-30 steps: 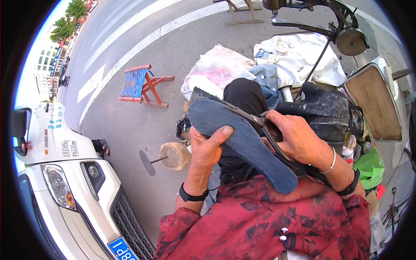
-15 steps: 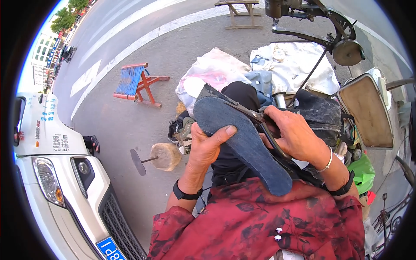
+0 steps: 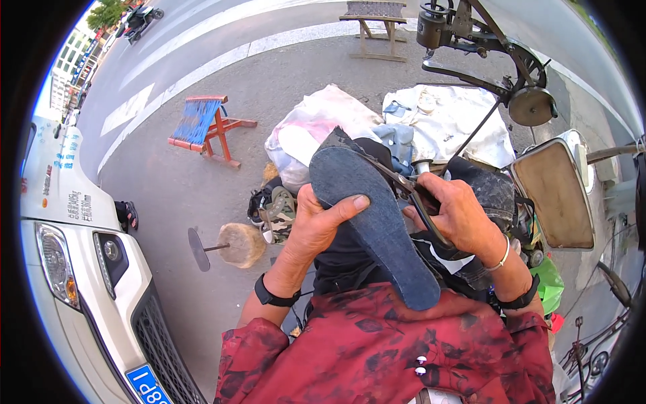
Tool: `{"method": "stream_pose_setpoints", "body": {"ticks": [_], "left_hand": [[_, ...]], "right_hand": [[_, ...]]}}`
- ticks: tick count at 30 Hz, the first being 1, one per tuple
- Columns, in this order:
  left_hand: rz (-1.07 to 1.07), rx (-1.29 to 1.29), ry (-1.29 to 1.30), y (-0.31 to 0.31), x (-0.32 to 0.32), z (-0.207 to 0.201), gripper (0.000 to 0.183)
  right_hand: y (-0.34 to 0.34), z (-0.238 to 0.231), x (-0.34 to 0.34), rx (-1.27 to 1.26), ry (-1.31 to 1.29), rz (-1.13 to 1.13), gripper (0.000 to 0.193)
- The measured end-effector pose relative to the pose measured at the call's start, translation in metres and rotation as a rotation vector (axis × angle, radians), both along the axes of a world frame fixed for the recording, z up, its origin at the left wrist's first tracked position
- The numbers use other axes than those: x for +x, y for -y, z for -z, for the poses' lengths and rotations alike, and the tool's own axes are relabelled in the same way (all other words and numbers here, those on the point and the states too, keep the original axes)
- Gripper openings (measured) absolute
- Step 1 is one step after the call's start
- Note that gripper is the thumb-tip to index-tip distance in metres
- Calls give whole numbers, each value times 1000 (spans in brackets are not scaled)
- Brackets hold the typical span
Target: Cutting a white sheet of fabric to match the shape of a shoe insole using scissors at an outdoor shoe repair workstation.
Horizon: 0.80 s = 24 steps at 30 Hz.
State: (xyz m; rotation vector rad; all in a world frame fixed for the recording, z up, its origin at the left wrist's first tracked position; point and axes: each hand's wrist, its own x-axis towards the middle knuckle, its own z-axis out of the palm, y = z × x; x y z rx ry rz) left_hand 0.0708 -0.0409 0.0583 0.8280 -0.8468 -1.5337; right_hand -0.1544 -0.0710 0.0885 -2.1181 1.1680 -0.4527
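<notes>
A dark blue-grey insole (image 3: 367,209) slants across my lap, its wide end away from me and its narrow end over my red patterned shirt. My left hand (image 3: 321,219) pinches its left edge, thumb flat on top and fingers out of sight below. In my right hand (image 3: 456,212) is a pair of scissors (image 3: 422,210), with fingers wrapped round the dark handles. The blades lie along the insole's right edge near the wide end. A strip of dark material (image 3: 338,139) sticks out beyond that end. How far the blades are apart, I cannot tell.
A shoe-repair sewing machine (image 3: 484,54) stands at the far right. White cloths and bags (image 3: 323,128) lie ahead of my knees. Left are a blue-strapped folding stool (image 3: 202,128), a metal shoe last on a stump (image 3: 241,246), camouflage shoes (image 3: 277,214) and a parked white vehicle (image 3: 101,289).
The whole view has shifted slightly, with surroundings sitting a little lower and further left. My hands keep their hold on the insole and scissors. A motorbike on the road has moved up and right.
</notes>
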Motion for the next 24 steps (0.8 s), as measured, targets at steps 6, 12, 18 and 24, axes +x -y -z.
{"method": "stream_pose_setpoints", "body": {"ticks": [6, 12, 18, 24], "left_hand": [[99, -10, 49, 5, -2, -8, 22], [139, -48, 55, 13, -5, -11, 20], [235, -77, 82, 21, -6, -12, 21], [289, -106, 162, 30, -6, -22, 20]], "right_hand": [[9, -14, 0, -55, -82, -10, 36], [9, -18, -9, -65, -51, 17, 36], [13, -32, -10, -54, -75, 29, 34], [17, -31, -20, -31, 21, 45, 34]]}}
